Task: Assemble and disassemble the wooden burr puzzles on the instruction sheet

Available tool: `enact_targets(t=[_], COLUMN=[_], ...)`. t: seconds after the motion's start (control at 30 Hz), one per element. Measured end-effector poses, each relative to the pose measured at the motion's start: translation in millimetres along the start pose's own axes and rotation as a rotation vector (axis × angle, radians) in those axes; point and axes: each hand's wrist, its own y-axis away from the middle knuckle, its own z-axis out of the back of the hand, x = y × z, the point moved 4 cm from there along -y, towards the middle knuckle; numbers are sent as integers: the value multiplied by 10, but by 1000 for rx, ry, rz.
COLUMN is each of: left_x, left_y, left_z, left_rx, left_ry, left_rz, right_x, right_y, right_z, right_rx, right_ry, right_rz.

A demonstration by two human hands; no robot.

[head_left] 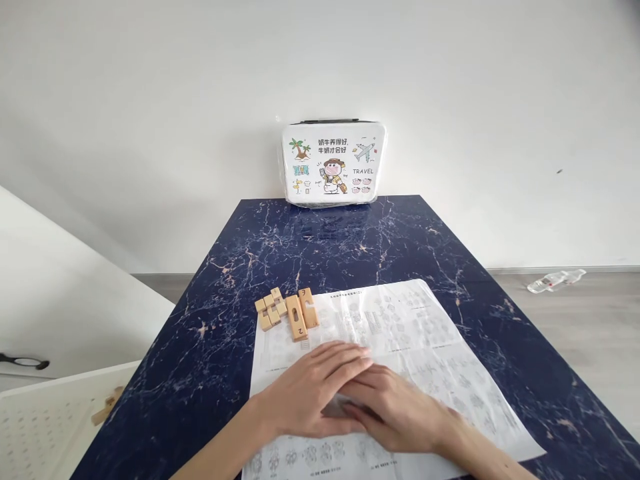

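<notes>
My left hand [315, 383] lies across the fingers of my right hand [400, 408], both low over a printed paper sheet [430, 340]. The left fingers are stretched out, with nothing visible in them. The right fingertips are partly covered by the left hand, and the fingers that show look extended. Just beyond the left hand, two wooden puzzle pieces sit side by side at the sheet's upper left: a notched bar marked 2 [301, 329] and another notched bar [309, 313]. Left of them is a cluster of small wooden cubes [271, 309].
The sheet lies on a dark blue marble-patterned table [340, 247]. A white case with cartoon prints [333, 150] stands at the far edge against the wall. Below left is a white basket [55, 400] with wooden pieces [107, 405]. Clear plastic packaging [556, 280] lies on the floor at right.
</notes>
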Motion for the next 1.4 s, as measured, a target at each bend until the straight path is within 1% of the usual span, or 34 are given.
enact_targets(t=[0.07,0.13,0.23,0.33,0.5,0.6,0.97,1.4], left_x=[-34,-48,-34,-11,1,0,38,35], left_y=[-21,-36,-42,-38,-39,-42,-30,-36], left_z=[-23,-32,-27,-20,-13,-3,-53,-47], left_rx=[11,7,-5,-8,-11,-17,38,42], left_ry=[62,121,189,215,208,195,265,270], left_rz=[2,38,123,168,174,174,206,206], right_x=[-2,-20,-23,7,28,21,-26,-32], right_y=[9,6,-20,-54,-75,-73,-55,-59], right_z=[-69,-99,-75,-18,35,32,-8,-13], right_rx=[32,34,28,29,4,3,-6,-4], right_ry=[-28,-60,-135,-219,-256,-255,-253,-239], right_rz=[-5,-17,-15,-1,-10,-9,12,-2])
